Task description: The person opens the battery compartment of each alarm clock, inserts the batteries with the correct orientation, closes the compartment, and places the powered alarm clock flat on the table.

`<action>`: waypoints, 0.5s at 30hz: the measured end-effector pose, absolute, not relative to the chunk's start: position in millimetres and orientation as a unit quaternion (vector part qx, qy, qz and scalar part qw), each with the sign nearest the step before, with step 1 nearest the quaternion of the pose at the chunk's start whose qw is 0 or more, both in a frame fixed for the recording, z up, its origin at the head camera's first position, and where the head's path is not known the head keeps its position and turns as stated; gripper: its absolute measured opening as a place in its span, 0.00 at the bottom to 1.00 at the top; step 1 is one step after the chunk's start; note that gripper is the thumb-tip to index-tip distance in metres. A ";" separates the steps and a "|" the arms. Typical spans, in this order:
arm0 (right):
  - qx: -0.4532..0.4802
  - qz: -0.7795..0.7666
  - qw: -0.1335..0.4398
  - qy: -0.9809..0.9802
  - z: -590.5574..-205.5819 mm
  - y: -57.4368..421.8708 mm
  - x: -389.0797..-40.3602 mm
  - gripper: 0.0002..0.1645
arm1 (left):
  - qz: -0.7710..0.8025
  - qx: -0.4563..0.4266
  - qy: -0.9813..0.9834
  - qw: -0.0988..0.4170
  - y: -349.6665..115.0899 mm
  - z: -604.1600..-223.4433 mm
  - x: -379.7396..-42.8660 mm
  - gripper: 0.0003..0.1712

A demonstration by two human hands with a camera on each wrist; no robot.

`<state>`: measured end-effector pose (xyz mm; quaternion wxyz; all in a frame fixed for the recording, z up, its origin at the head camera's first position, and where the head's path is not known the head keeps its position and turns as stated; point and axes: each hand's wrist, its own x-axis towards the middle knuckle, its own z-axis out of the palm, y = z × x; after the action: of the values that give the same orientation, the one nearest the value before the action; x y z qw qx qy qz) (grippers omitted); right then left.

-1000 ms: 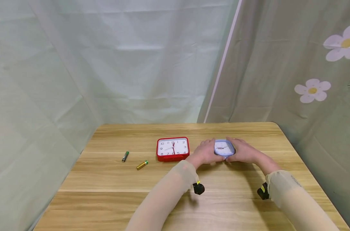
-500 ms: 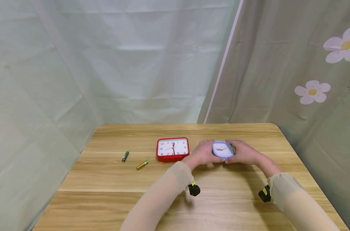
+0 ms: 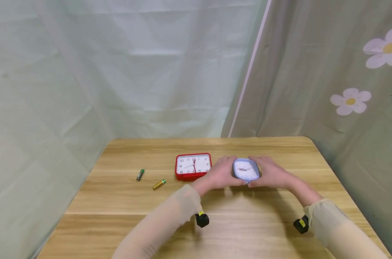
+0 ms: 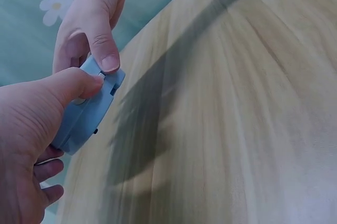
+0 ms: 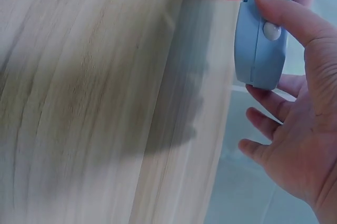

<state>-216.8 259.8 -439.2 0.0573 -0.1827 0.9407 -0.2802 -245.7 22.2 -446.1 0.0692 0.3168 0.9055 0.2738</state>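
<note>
Both hands grip a small light-blue alarm clock (image 3: 246,169) with a white dial, held with its face up and tilted toward the head camera. My left hand (image 3: 222,173) holds its left side, thumb along the near edge. On the other side my right hand (image 3: 271,173) curls round it, the two thumbs almost meeting at the front. In the left wrist view the blue clock (image 4: 87,110) shows its side, with thumbs pressing near a pale button. The right wrist view shows the clock's casing (image 5: 260,50) raised above the wood, a round pale knob on it.
A red rectangular clock (image 3: 193,166) stands just left of my left hand. Two batteries lie further left: a dark one with a green end (image 3: 140,175) and a gold one with a green end (image 3: 159,185). Curtains (image 3: 170,72) hang behind the wooden table (image 3: 118,201).
Both hands have shifted the blue clock a little left and toward me, and its face is tilted more to view. The red clock and batteries stay put.
</note>
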 end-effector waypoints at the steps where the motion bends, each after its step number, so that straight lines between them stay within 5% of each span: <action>1: -0.182 -0.280 0.057 0.941 -438.8 259.6 -216.8 0.66 | 0.273 0.317 0.906 0.067 22.0 -445.9 -245.2 0.52; 15: -0.145 -0.409 0.078 0.898 -454.7 264.1 -229.3 0.60 | 0.320 0.299 0.893 0.105 14.1 -453.4 -248.2 0.71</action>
<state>-229.3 264.1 -454.7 0.0780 -0.1455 0.8975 -0.4089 -248.2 14.1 -453.4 0.1049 0.2987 0.8929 0.3203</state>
